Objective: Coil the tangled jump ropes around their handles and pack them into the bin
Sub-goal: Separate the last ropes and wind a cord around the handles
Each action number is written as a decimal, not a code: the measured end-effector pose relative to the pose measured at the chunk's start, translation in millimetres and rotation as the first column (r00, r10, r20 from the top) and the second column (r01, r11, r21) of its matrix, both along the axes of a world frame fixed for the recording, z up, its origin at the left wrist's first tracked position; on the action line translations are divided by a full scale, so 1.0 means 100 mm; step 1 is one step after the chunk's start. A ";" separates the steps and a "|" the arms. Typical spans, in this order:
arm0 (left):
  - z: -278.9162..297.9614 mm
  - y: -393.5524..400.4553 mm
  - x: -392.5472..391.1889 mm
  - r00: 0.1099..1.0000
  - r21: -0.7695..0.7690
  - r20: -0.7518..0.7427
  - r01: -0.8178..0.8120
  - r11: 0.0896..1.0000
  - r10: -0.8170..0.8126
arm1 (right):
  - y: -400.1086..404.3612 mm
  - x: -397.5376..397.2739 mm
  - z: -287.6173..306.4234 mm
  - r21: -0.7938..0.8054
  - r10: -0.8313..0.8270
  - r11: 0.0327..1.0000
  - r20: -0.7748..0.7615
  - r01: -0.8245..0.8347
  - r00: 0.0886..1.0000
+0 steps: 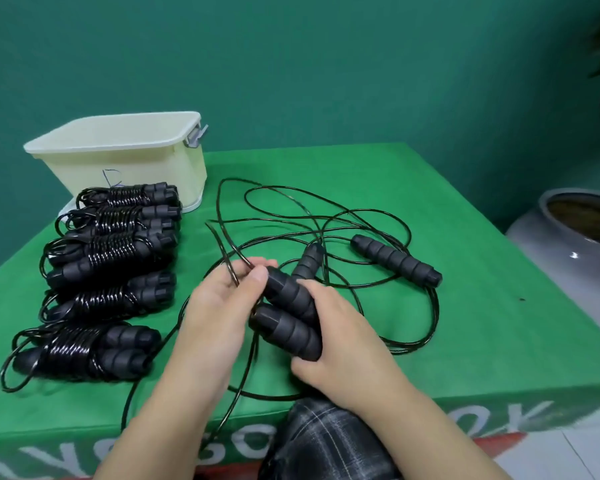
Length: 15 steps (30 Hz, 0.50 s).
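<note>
My right hand (340,341) grips two black foam handles (288,313) held side by side above the green table (465,306). My left hand (222,299) pinches the thin black cord (234,271) just left of the handle tops. Loose cord (291,209) lies in tangled loops across the middle of the table. Two more black handles lie there, one (309,261) behind my hands and one (395,259) to the right. Several coiled jump ropes (111,271) lie in a row on the left. The cream bin (118,150) stands at the back left.
The bin has a grey latch (196,136) on its right side. A grey ceramic pot (575,237) stands off the table's right edge. Plaid fabric (326,441) shows at the front edge below my hands. Some cord (129,403) hangs over the table's front.
</note>
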<state>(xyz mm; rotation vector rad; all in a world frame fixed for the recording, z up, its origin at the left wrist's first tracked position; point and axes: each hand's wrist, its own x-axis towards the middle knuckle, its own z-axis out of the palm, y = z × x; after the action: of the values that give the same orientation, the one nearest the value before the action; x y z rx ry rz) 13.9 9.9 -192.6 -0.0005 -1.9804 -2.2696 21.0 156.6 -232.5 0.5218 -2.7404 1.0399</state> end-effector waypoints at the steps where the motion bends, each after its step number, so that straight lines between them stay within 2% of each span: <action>1: 0.03 -0.02 -0.03 1.000 -0.010 -0.020 -0.005 1.000 0.005 | 0.00 0.00 0.01 0.010 -0.007 1.000 -0.003 0.007 1.000; 4: 0.17 -0.06 -0.06 0.997 0.038 -0.070 -0.033 0.999 0.035 | 0.00 -0.01 0.03 0.065 -0.067 0.995 -0.028 0.069 0.997; 8: 0.34 -0.12 -0.06 0.990 0.078 -0.118 -0.069 0.995 0.078 | 0.07 -0.01 0.03 0.105 -0.258 0.960 -0.025 0.259 0.966; 12: 0.44 -0.25 -0.05 0.975 0.084 -0.185 -0.107 0.991 0.121 | 0.18 -0.02 -0.01 0.152 -0.480 0.874 0.129 0.461 0.868; 15: 0.47 -0.37 -0.04 0.965 0.086 -0.210 -0.142 0.986 0.157 | 0.22 -0.03 -0.04 0.191 -0.510 0.857 0.183 0.479 0.840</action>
<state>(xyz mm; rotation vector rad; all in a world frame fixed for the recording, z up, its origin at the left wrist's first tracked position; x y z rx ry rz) 10.4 -27.2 -145.8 -0.0847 -1.7300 -2.1420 17.7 179.0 -236.9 -0.3162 -2.9092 0.8163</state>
